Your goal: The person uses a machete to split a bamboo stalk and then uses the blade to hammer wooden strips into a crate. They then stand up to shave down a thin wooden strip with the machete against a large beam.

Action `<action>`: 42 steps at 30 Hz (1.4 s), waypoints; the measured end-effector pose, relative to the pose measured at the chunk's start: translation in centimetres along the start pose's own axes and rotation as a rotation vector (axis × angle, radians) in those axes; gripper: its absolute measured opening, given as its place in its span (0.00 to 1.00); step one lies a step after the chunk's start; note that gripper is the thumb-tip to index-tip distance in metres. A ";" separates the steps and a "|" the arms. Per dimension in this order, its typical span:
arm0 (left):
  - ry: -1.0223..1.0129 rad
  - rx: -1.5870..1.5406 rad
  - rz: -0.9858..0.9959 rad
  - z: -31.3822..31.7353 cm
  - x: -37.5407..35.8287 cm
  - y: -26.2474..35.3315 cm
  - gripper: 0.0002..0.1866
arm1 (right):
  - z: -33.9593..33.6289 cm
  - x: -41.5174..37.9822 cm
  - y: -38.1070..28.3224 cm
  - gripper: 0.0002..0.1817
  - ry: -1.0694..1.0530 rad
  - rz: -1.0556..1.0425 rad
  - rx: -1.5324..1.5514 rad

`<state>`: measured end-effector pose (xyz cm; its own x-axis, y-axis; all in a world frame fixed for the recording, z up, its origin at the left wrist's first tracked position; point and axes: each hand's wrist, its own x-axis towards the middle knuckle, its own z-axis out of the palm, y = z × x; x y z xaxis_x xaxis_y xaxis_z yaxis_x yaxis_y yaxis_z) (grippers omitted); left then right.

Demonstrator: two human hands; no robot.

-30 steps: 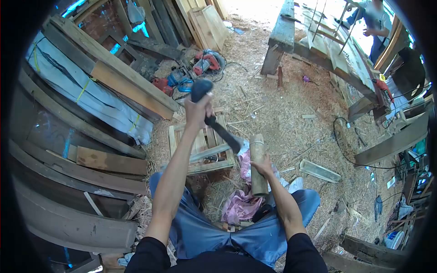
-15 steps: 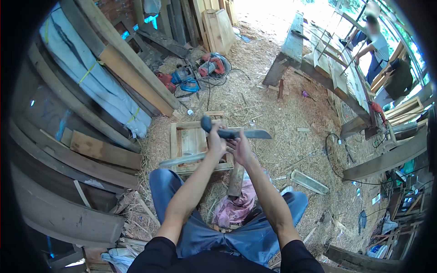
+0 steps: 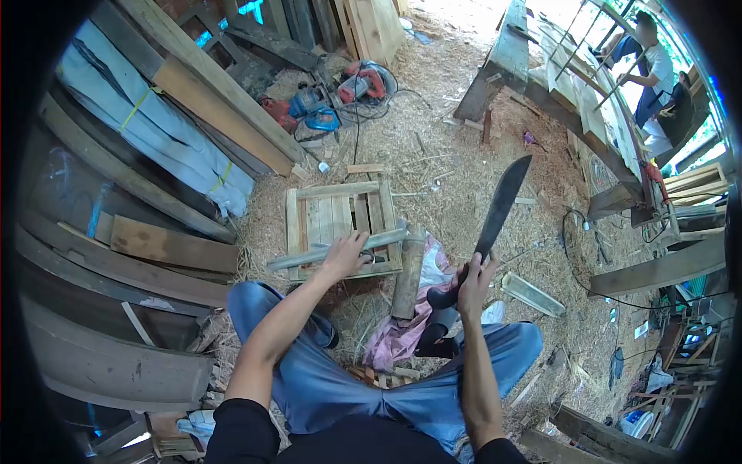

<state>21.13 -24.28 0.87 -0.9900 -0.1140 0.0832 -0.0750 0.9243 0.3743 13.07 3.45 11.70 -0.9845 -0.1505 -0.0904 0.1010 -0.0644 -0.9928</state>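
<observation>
My right hand (image 3: 476, 288) is closed round the dark handle of a machete (image 3: 504, 207), its broad blade tilted up and away to the right. My left hand (image 3: 345, 255) is over a split length of bamboo (image 3: 305, 258), fingers bent across its far side. The bamboo lies slantwise across a small wooden frame with slats (image 3: 325, 191). Just right of the frame, a short round log (image 3: 406, 282) lies between my knees, beside a pink cloth (image 3: 393, 340).
Power tools (image 3: 317, 110) with cords lie ahead on the left. Long boards (image 3: 224, 108) lean along the left side. A workbench (image 3: 495, 69) stands ahead right, with a person (image 3: 655, 77) behind it. Another split bamboo piece (image 3: 533, 295) lies on the shavings.
Both hands were together on the machete; now the right hand alone holds it, blade swung upright to the right. My left hand has let go and moved left onto the bamboo.
</observation>
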 end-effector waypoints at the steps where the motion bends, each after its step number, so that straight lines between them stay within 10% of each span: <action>1: -0.009 -0.002 -0.007 0.5 -0.4 -0.4 0.26 | -0.1 -1.1 0.2 0.15 0.039 -0.036 -0.010; 17: -0.156 -0.082 -0.017 -1.0 -1.8 -2.8 0.17 | 1.9 -4.0 10.8 0.19 -0.374 -0.204 -0.912; 25: -0.083 -0.110 -0.009 -0.5 -2.0 -2.1 0.17 | 6.8 -3.6 0.4 0.13 -0.037 -0.533 -0.557; 29: -0.092 -0.031 -0.006 -0.4 -1.5 -2.2 0.18 | 4.0 -4.1 11.1 0.13 -0.331 -0.306 -1.082; 34: -0.072 -0.034 0.007 0.0 -1.5 -3.0 0.17 | 4.7 -3.4 7.6 0.12 -0.325 0.035 -0.719; 42: -0.018 -0.101 0.030 -0.7 -1.9 -2.1 0.16 | 7.4 -3.9 -0.7 0.09 -0.010 -0.383 -0.550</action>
<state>23.29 -26.29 0.56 -0.9937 -0.0793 0.0795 -0.0336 0.8856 0.4633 17.86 -3.23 13.34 -0.9345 -0.2266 0.2745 -0.3459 0.3970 -0.8501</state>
